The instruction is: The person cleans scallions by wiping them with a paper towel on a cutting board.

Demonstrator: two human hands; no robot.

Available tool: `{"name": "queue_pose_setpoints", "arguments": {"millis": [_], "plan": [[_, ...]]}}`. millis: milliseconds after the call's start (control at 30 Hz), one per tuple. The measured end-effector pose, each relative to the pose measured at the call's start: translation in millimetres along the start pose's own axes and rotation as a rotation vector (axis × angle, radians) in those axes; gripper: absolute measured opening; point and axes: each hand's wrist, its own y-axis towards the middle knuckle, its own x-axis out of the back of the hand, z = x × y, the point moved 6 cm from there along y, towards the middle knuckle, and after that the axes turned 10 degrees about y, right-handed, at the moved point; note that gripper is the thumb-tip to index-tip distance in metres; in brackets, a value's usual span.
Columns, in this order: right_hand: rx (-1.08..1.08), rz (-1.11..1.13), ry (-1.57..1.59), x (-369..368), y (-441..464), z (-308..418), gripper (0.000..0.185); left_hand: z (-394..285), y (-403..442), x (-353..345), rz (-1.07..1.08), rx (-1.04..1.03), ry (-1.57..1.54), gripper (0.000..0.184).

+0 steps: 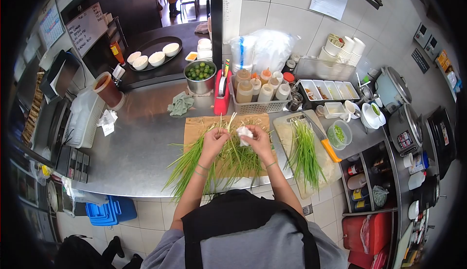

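Left hand (215, 140): fingertips pressed together, apparently pinching pale stalk ends; how many are caught is too small to tell.
Right hand (259, 142): thumb and fingers pinching a crumpled white wad (244, 134), near the left fingertips but apart from them.
Stalk handling: the pairing suggests wiping; a light pinch close to the pale end, with the wad folded softly around each stalk and drawn lengthwise, should clean it without bruising or snapping the green.
Green stalks (191, 161): loose below and between the two hands, leafy ends fanning past the left wrist toward the worker; a few pale ends rise just beyond the left fingertips.
Brown sheet (194, 124): spread beneath both hands and the pile, on the steel counter (131, 147).
Cutting board (327, 174): to the right of the right hand, bearing a second bunch (304, 147) and a knife (331, 151), its orange handle toward the worker.
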Motion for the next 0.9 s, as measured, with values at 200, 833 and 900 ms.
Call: {"name": "queue_pose_setpoints", "arguments": {"millis": [200, 833, 900], "plan": [[-0.143, 0.093, -0.107, 2.7, -2.2, -23.3, 0.026, 4.7, 6.5, -9.2, 0.074, 0.009, 0.104, 0.01], [-0.126, 0.178, 0.033, -16.9, -2.4, -4.4, 0.017, 20.8, 2.1, -29.5, 0.041, 0.041, 0.018, 0.009], [-0.119, 0.18, 0.03, -16.9, -2.5, -2.6, 0.018, 24.3, 1.9, -30.2, 0.011, 0.021, -0.008, 0.01]]}}
